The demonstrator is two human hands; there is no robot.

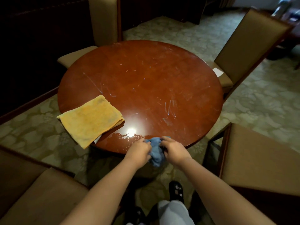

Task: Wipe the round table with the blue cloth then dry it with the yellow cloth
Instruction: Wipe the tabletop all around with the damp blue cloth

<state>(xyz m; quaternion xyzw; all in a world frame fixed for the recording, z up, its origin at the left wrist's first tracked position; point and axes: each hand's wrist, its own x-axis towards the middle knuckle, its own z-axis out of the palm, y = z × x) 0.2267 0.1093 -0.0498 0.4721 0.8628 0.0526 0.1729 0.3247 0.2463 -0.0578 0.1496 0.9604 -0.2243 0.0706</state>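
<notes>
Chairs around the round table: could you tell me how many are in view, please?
4: far-left chair behind the table, far-right chair, near-right chair, near-left chair. Others may lie outside the frame.

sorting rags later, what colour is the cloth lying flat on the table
Yellow-orange; the yellow cloth shows best in the head view.

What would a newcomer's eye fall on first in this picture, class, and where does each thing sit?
First, the round table, its glossy red-brown top scratched and catching a bright glare near the person. Next, the yellow cloth, folded at the table's left edge and overhanging it. Then the left hand and right hand, both gripping the bunched blue cloth at the near edge.
</notes>
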